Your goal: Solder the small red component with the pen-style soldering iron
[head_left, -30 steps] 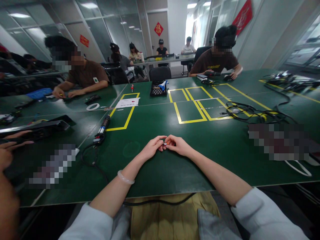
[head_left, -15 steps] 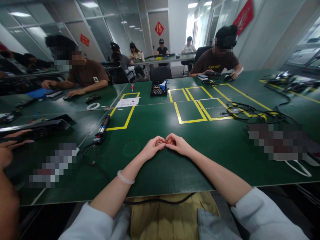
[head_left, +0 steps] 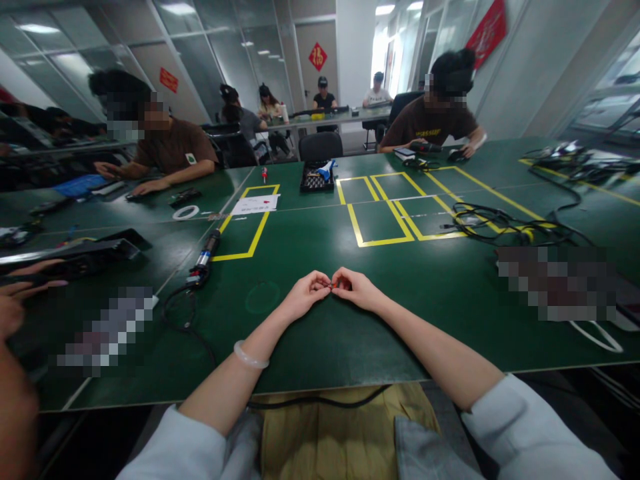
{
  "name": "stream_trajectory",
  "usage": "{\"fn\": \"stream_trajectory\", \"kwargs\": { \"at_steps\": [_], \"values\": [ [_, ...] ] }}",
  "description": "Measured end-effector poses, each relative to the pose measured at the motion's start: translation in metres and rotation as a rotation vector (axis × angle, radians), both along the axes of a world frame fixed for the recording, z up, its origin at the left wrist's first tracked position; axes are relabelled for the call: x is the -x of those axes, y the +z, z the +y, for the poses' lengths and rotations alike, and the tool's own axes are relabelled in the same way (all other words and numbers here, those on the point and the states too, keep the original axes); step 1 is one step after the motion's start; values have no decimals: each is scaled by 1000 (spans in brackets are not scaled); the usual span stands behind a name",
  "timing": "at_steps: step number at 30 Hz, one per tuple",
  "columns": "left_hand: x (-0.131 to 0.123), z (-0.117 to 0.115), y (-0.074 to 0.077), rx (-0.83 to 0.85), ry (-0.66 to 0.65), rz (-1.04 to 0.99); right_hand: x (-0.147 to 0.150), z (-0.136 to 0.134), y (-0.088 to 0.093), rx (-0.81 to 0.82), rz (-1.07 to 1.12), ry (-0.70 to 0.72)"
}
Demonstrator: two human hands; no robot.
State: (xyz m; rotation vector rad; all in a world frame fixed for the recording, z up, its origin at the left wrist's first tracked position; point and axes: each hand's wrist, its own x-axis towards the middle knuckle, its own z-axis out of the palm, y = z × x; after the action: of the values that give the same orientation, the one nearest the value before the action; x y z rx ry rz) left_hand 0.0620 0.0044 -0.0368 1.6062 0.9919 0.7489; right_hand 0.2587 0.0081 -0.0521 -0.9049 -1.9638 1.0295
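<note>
Above the green table, my two hands meet at the fingertips near the middle of the view. Between them shows a small orange-red piece, too small for me to tell its kind. My right hand pinches it, fingers curled. My left hand is closed too, thumb and fingers pressed together against the same spot; its fingers hide most of what is there. A pale bangle circles my left wrist.
A corded electric screwdriver lies to the left, its cable running to the front edge. A black tray stands farther back. Coiled black cables lie at right. Co-workers sit around the table; another person's hand is at far left.
My hands stay almost in place, with slight finger movement; a little more of the orange-red piece shows. The co-worker at back left has shifted a hand.
</note>
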Motion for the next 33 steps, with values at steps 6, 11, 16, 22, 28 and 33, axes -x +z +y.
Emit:
{"fn": "stream_trajectory", "kwargs": {
  "at_steps": [6,11,16,22,28,33],
  "values": [
    [1,0,0,-29,5,1,0,1,-2,23,8,-14],
    [2,0,1,-32,2,9,0,2,-3,41,5,-13],
    [20,10,10,-99,49,119,-2,3,-1,36,-8,-58],
    [103,43,27,-261,246,436,-4,4,-1,60,5,-62],
    [221,62,35,-354,548,1227,-3,6,-7,59,11,-59],
    [276,64,37,-136,584,1424,-3,4,-5,68,7,-64]
  ]
}}
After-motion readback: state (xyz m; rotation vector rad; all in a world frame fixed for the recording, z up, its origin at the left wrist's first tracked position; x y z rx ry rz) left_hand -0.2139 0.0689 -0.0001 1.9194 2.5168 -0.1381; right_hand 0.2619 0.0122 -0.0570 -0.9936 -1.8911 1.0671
